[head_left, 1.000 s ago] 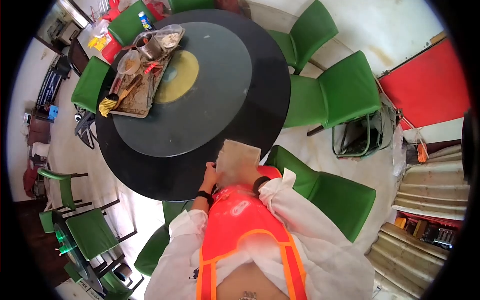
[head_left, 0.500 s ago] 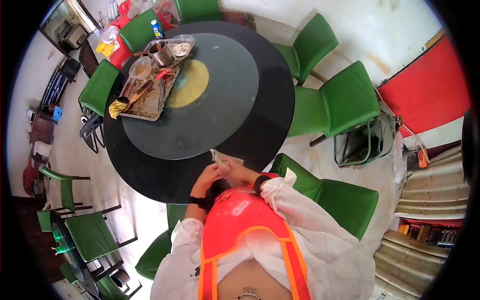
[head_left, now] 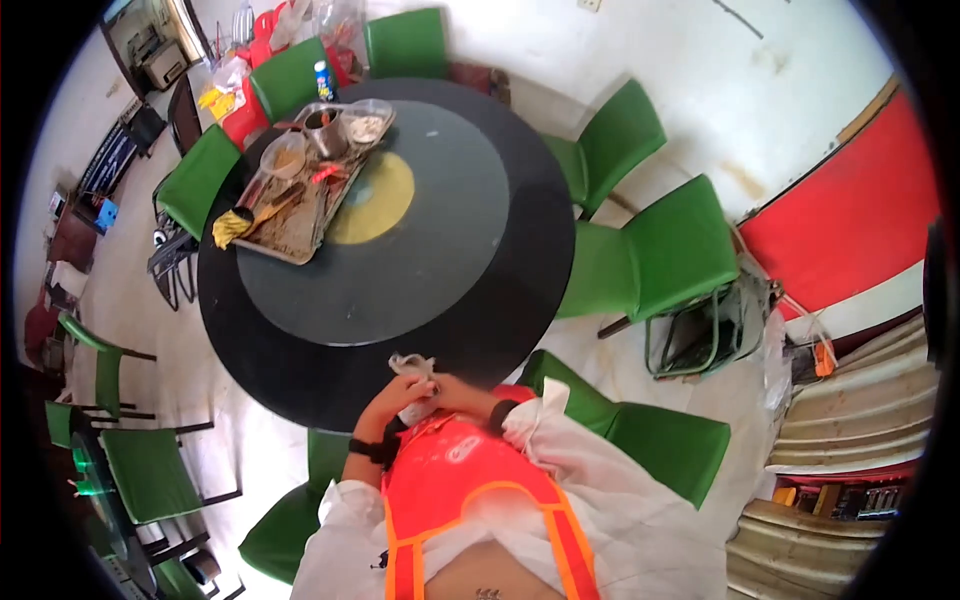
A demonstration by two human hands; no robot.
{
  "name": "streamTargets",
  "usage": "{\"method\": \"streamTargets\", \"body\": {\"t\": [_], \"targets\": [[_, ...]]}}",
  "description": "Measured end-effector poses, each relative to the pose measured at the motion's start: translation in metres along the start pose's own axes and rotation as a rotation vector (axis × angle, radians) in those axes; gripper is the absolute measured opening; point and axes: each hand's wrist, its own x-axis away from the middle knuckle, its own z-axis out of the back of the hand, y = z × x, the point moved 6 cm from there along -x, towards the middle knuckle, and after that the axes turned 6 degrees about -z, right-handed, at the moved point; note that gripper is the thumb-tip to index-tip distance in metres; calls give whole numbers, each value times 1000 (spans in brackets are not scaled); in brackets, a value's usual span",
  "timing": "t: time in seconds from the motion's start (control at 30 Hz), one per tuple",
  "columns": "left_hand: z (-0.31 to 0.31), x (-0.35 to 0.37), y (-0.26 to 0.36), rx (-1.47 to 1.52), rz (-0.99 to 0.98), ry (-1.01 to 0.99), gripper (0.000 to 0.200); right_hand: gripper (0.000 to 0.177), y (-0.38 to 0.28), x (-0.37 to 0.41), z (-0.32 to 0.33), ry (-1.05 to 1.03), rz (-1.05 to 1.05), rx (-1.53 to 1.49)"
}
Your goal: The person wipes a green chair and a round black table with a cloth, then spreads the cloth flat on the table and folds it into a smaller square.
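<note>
My left hand (head_left: 392, 396) and my right hand (head_left: 457, 394) are together in front of the red apron (head_left: 455, 460), at the near edge of the black round table (head_left: 400, 365). A pale crumpled cloth (head_left: 412, 366) sticks out above and below my left hand's closed fingers. My right hand lies against the same cloth, its fingers partly hidden. Farther off, a metal tray (head_left: 292, 240) rests on the glass turntable (head_left: 440, 240). It carries a metal pot (head_left: 325, 138), plastic tubs, a wooden-handled brush and a yellow cloth (head_left: 230, 228).
Green chairs stand around the table, one (head_left: 682, 240) at the right and another (head_left: 670, 445) close by my right side. A blue bottle (head_left: 324, 82) is at the far table edge. A dark bag (head_left: 700, 335) sits on the floor at the right.
Both hands have shifted left and down in the view, and the cloth now stands up above them. The table appears lower in the picture as the head view has tilted.
</note>
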Motion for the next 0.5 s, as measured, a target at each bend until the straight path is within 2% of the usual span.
{"method": "streamTargets", "body": {"t": [0.07, 0.1, 0.13, 0.2, 0.27, 0.33, 0.37, 0.4, 0.47, 0.5], "targets": [[13, -5, -14, 100, 11, 62, 24, 38, 17, -6, 11, 32, 44, -75], [19, -2, -24, 201, 66, 128, 23, 36, 23, -5, 21, 44, -63, 92], [21, 1, -22, 208, 80, 126, 23, 36, 11, 4, 28, 42, -74, 82], [28, 10, -4, 194, 115, 115, 24, 35, -11, 27, 28, -19, -202, -132], [31, 18, 5, 251, 131, 157, 24, 31, 27, 21, 45, 59, -164, -286], [37, 28, 12, 262, 118, 194, 24, 30, 27, 32, 60, 153, -100, -522], [39, 33, 16, 307, 136, 297, 14, 33, 36, 35, 70, 190, -96, -528], [44, 38, 3, 311, 155, 308, 14, 36, 45, 37, 81, 223, -90, -531], [67, 48, -23, 243, 52, 433, 11, 45, 22, 57, 88, 299, -60, -679], [69, 53, -13, 128, 57, 495, 14, 44, 16, 62, 95, 351, -13, -631]]}}
